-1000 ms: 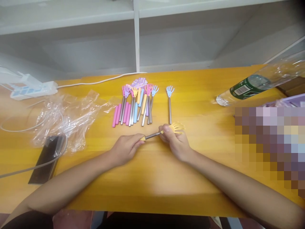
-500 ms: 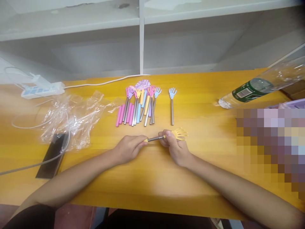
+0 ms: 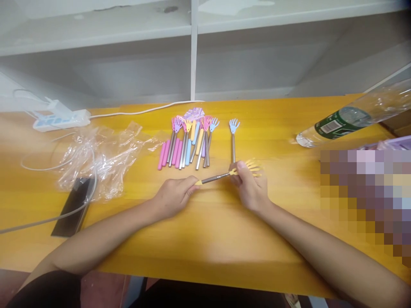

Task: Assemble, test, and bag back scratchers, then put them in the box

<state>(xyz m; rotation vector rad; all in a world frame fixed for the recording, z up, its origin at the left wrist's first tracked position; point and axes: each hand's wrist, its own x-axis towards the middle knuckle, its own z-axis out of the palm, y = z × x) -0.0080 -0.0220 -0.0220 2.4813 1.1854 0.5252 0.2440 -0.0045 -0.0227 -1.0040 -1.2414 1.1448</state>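
Observation:
Between my two hands stretches a yellow back scratcher [image 3: 214, 178] with a metal telescopic rod. My left hand [image 3: 175, 194] is closed round its yellow handle, most of which is hidden in the fist. At the other end, my right hand [image 3: 252, 186] pinches the base of the yellow claw head, whose tines stick out past the fingers. A blue-headed back scratcher [image 3: 233, 139] lies alone just beyond my right hand, its lower end partly covered. Farther left lies a group of metal rods with claw heads [image 3: 207, 141], mixed with pink handles [image 3: 165, 154] and blue and yellow ones.
Clear plastic bags [image 3: 109, 158] and a dark phone [image 3: 72, 209] lie on the left, crossed by a cable. A white power strip [image 3: 61, 122] sits behind them. A bottle with a green label [image 3: 334, 122] lies at the right. Purple printed cards [image 3: 194, 113] rest behind the rods.
My right hand has moved right and slightly away from me, holding the claw head. More of the metal rod shows between my hands. My left hand stays round the handle.

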